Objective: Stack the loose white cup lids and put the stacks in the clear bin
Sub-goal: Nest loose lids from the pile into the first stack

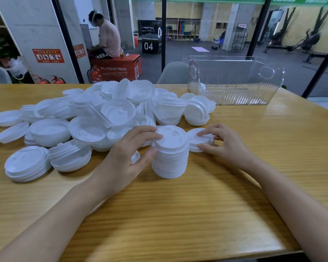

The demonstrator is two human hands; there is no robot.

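A tall stack of white cup lids stands upright on the wooden table in front of me. My left hand grips the stack's left side, thumb low and fingers at the top rim. Just right of the stack lies a short stack of lids, pinched by my right hand between fingers on top and thumb at its near edge. A big heap of loose white lids spreads over the table's left and middle. The clear bin stands at the back right, with one lid inside near its left end.
Small lid stacks lie at the front left of the heap. The table's right edge runs close behind the bin. Beyond the glass wall a person sits on a red box, and a grey chair back shows behind the table.
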